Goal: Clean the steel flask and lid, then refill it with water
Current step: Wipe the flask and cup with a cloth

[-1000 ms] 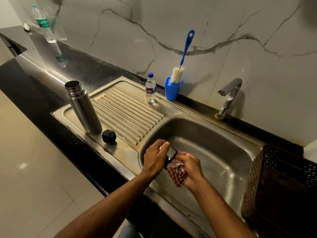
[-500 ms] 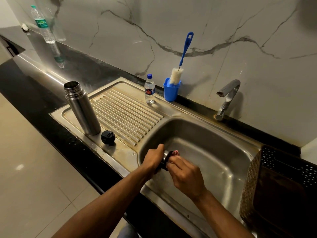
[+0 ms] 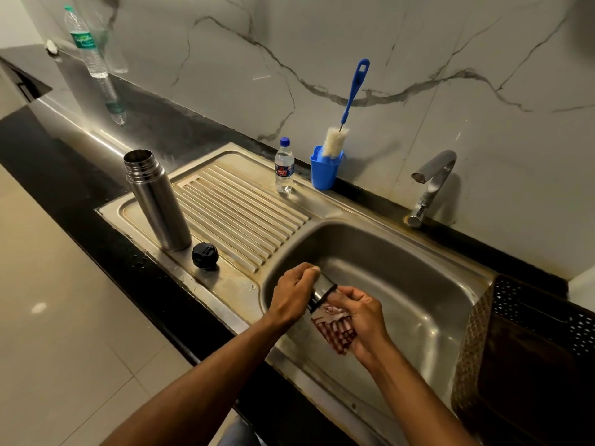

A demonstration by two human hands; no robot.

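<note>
- Wall (image 3: 322, 43) — pale marble with grey veins, glossy, catching soft reflections.
- Countertop (image 3: 64, 175) — black polished stone along the wall.
- Floor (image 3: 48, 333) — large beige tiles with a faint light spot.
- Light is dim and warm.

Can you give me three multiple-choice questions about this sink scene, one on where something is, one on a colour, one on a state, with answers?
1. Where does the small black cap lie?
A. In the basin
B. On the drainboard beside the steel flask
C. In the blue cup

2. What colour is the bottle brush handle?
A. Blue
B. Red
C. Green

3. What state is the flask in?
A. Lying on its side
B. Upright and capped
C. Upright with its mouth open

Answers: 1 B, the cap rests at the flask's foot. 2 A, it matches the blue cup that holds it. 3 C, the bare threaded neck shows while the left hand and right hand wipe the steel lid with a checked cloth.
</note>
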